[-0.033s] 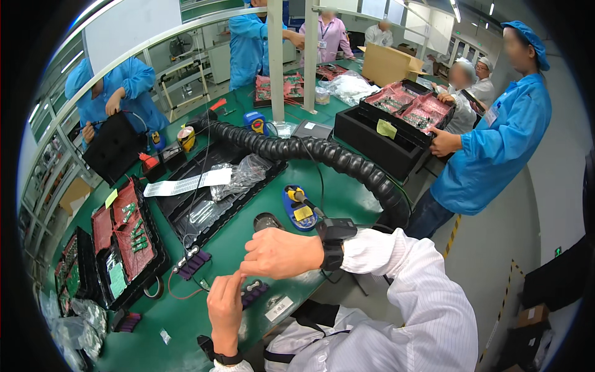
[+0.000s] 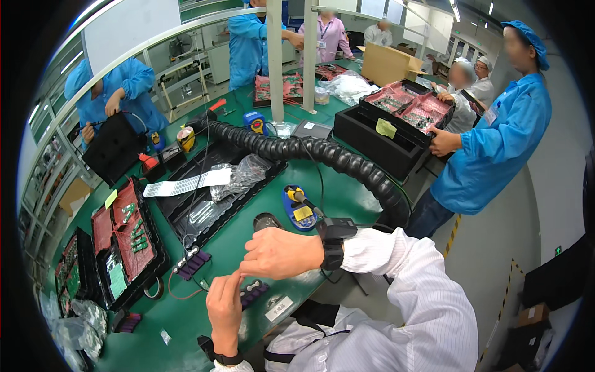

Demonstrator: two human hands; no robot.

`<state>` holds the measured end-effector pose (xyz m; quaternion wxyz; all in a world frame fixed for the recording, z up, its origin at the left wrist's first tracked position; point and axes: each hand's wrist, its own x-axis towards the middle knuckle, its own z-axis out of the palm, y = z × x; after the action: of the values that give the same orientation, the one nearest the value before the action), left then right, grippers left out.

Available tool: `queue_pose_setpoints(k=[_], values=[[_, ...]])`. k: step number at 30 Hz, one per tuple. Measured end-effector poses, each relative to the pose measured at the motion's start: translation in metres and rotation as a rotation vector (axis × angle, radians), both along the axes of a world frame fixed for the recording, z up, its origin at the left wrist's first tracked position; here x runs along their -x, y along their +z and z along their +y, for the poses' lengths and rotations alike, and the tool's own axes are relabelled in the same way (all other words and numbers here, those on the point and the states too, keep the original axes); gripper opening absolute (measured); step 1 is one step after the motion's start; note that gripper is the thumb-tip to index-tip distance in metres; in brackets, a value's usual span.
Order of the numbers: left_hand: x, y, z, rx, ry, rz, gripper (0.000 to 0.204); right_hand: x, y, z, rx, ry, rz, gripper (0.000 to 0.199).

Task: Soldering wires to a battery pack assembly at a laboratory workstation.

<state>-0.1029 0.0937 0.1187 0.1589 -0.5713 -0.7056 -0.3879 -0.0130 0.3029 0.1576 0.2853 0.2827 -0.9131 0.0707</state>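
Note:
My left hand (image 2: pixel 224 308) and my right hand (image 2: pixel 282 253) meet over the near edge of the green table, fingertips almost touching. Both are closed in a pinch; anything between the fingers is hidden or too small to make out. Just beside and partly behind my left hand lies a purple block (image 2: pixel 255 292) with silvery round pieces along its top. A similar purple block (image 2: pixel 194 265) sits farther left, with thin wires running to it. A small green piece (image 2: pixel 204 284) is on the table left of my left hand.
Beyond my right hand stand a blue soldering-iron holder (image 2: pixel 300 217) and a dark round tin (image 2: pixel 266 221). A black ribbed hose (image 2: pixel 297 149) arches across the table. Open black cases with red lining (image 2: pixel 127 239) and a tape roll (image 2: pixel 154 287) lie left. A person in blue (image 2: pixel 496 142) stands right.

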Motion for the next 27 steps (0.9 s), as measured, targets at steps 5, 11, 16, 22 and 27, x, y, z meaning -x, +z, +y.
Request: queue_pose_setpoints(k=[5,11,16,22,27], values=[[-0.0001,0.0003,-0.0021,-0.040,0.026,-0.032,0.015,-0.0042,0.0018,0.0003,0.055,0.006,-0.025,0.023],[-0.0015,0.0014,-0.0018,-0.072,0.016,-0.044,0.017,-0.0059,-0.0010,0.0028,-0.028,-0.014,-0.022,0.022],[-0.0035,0.0043,-0.0014,-0.059,0.019,-0.055,0.015,-0.0060,-0.0040,-0.0002,-0.106,-0.065,0.056,0.017],[-0.0029,0.0071,-0.0020,-0.012,-0.001,-0.067,0.014,-0.0025,-0.0062,0.0019,-0.140,-0.046,0.152,0.019],[-0.0024,0.0079,-0.0023,0.020,-0.004,-0.069,0.016,-0.0009,-0.0080,0.0010,-0.088,-0.010,0.205,0.016]])
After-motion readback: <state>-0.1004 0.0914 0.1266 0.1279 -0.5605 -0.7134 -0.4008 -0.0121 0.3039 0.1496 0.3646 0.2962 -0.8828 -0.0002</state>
